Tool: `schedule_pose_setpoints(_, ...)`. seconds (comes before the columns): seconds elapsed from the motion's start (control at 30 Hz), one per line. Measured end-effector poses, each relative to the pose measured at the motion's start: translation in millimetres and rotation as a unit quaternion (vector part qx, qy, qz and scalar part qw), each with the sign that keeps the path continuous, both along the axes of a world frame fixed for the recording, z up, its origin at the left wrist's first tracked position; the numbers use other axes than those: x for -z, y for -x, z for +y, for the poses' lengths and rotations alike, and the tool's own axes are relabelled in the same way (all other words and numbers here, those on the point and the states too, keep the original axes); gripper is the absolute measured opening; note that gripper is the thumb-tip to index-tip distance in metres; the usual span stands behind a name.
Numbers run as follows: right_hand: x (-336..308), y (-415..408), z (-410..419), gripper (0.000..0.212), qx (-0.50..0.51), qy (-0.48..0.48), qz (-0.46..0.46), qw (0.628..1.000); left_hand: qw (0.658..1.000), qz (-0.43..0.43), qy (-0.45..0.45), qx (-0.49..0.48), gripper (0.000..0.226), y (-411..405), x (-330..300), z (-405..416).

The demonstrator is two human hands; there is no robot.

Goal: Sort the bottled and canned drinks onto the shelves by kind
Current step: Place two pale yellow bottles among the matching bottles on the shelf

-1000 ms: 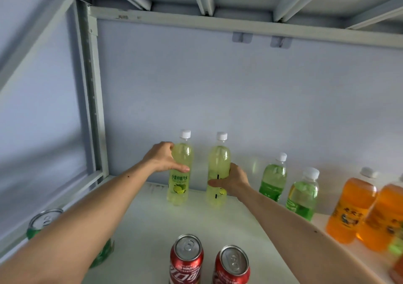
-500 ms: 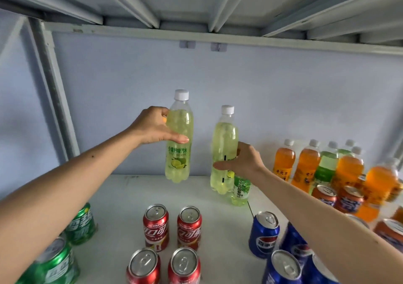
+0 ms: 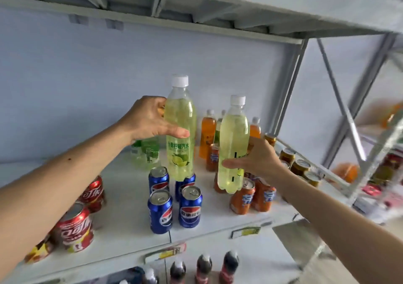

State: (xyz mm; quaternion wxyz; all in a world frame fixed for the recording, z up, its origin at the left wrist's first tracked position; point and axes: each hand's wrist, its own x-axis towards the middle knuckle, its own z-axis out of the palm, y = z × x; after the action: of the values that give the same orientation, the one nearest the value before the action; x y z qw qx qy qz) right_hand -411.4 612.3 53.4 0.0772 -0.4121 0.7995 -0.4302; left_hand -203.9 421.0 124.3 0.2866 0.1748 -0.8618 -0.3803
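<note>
We hold two upright lime soda bottles above the shelf (image 3: 122,198): left hand (image 3: 150,120) grips the left bottle (image 3: 180,131), labelled 小青柠味汽水, right hand (image 3: 255,157) grips the right bottle (image 3: 233,144), over Pepsi cans (image 3: 189,207).

Pale yellow-green bottles (image 3: 180,129) with white caps, blue cans (image 3: 160,210), red cans (image 3: 75,229), orange cans (image 3: 242,198).

Clear glossy plastic lime bottles (image 3: 180,129), shiny metal blue cans (image 3: 189,206), matt painted shelf (image 3: 130,198).
</note>
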Motion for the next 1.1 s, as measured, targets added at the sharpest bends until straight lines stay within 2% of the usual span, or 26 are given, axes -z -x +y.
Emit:
schedule_pose_setpoints(0.1,5.0,28.3,57.0,0.055,0.031,-0.001,-0.012,0.999,0.999,0.000,-0.013,0.042,0.064,42.8,7.3,44.6)
schedule_pose_setpoints(0.3,16.3,90.5,150.9,0.042,0.103,0.004,-0.019,0.995,0.993,-0.018,-0.020,0.115,0.074,139.8,18.3,117.2)
schedule_pose_setpoints(0.47,22.2,145.2,215.1,0.059,0.173,0.011,-0.011,0.985,0.986,-0.010,-0.003,0.169,0.064,223.5,18.8,166.6)
schedule_pose_setpoints(0.6,21.8,189.1,262.6,0.060,0.225,0.015,-0.020,0.974,0.975,-0.012,0.009,0.222,0.063,288.8,12.6,206.3)
schedule_pose_setpoints(0.73,22.5,234.8,311.8,0.062,0.269,0.027,-0.019,0.963,0.962,-0.017,0.017,0.273,0.047,350.5,6.8,258.1)
schedule_pose_setpoints(0.83,22.9,266.9,348.4,0.050,0.282,0.042,-0.022,0.958,0.956,-0.015,0.017,0.291,0.047,392.8,8.8,296.2)
schedule_pose_setpoints(1.1,24.3,366.5,457.5,0.047,0.281,0.030,-0.016,0.959,0.956,-0.012,-0.013,0.292,0.055,503.1,24.2,398.1)
